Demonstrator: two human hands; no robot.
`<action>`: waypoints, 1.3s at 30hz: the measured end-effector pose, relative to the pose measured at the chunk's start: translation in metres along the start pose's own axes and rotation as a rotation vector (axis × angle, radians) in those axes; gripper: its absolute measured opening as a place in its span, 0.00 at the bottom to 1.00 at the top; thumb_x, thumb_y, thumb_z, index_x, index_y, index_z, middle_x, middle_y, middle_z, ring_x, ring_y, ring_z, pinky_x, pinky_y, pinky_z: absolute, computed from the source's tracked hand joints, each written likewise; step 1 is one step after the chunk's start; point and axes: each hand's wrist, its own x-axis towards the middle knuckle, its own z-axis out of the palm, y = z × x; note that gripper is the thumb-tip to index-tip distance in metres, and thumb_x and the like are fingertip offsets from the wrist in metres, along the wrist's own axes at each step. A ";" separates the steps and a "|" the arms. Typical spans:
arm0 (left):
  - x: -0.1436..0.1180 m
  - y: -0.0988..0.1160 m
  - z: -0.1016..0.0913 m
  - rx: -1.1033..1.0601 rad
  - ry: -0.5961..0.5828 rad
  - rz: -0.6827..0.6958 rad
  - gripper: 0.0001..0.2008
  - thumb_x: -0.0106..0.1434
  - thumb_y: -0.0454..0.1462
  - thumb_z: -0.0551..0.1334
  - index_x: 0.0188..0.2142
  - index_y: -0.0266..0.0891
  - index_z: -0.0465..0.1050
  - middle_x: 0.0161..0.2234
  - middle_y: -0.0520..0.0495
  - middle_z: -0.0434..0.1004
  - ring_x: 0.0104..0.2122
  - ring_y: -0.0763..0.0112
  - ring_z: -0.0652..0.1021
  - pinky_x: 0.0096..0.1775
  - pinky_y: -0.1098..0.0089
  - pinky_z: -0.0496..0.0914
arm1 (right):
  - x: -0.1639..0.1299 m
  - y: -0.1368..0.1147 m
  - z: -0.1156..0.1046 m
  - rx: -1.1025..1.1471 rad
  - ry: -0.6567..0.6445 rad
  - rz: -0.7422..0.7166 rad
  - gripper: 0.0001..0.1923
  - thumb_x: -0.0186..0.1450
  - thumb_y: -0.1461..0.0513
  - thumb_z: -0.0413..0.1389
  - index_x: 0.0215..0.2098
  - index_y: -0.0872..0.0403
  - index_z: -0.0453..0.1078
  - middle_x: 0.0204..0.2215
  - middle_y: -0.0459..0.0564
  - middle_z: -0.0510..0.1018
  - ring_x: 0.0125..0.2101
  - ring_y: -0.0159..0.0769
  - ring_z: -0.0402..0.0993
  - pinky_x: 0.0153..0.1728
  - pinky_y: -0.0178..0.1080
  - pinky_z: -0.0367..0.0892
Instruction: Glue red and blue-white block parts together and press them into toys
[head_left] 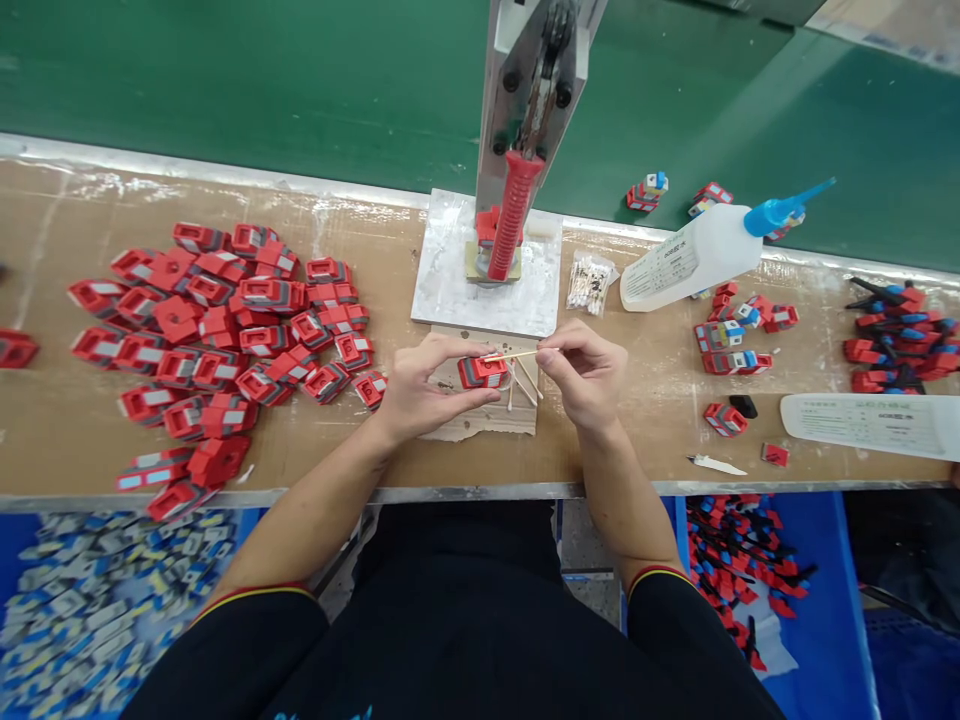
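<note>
long brown table (637,440), wide green surface (262,90) behind it with pale light reflection (750,110), speckled grey floor (591,538) below

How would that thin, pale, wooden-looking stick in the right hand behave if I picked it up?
The thin, pale, wooden-looking stick would probably feel very light, being so slender. It is likely fairly stiff, since it looks straight with the right hand gripping one end. Being narrow, it might snap if bent hard.

Brown bench (652,420) with red parts (274,292), bottles (694,262)
</note>
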 end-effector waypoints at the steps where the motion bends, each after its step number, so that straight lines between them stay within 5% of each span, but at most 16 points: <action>1: 0.000 0.000 0.000 0.002 0.001 0.004 0.22 0.60 0.50 0.78 0.48 0.42 0.83 0.43 0.43 0.90 0.42 0.61 0.88 0.46 0.63 0.80 | 0.000 0.000 0.001 0.009 -0.004 -0.009 0.16 0.66 0.49 0.68 0.29 0.50 0.81 0.24 0.45 0.79 0.23 0.29 0.69 0.24 0.36 0.63; 22: 0.002 0.001 -0.001 0.041 -0.015 0.000 0.22 0.61 0.52 0.76 0.48 0.43 0.83 0.42 0.43 0.90 0.41 0.61 0.88 0.46 0.62 0.81 | -0.001 -0.002 -0.001 -0.050 -0.016 -0.086 0.05 0.66 0.61 0.68 0.31 0.50 0.82 0.24 0.44 0.80 0.22 0.28 0.68 0.23 0.35 0.62; 39: 0.005 0.002 -0.004 0.045 0.025 -0.010 0.19 0.59 0.49 0.78 0.44 0.43 0.83 0.41 0.44 0.90 0.41 0.60 0.88 0.46 0.62 0.82 | 0.001 -0.002 -0.010 -0.136 0.053 -0.051 0.16 0.65 0.49 0.67 0.27 0.50 0.80 0.20 0.45 0.76 0.21 0.31 0.66 0.23 0.38 0.62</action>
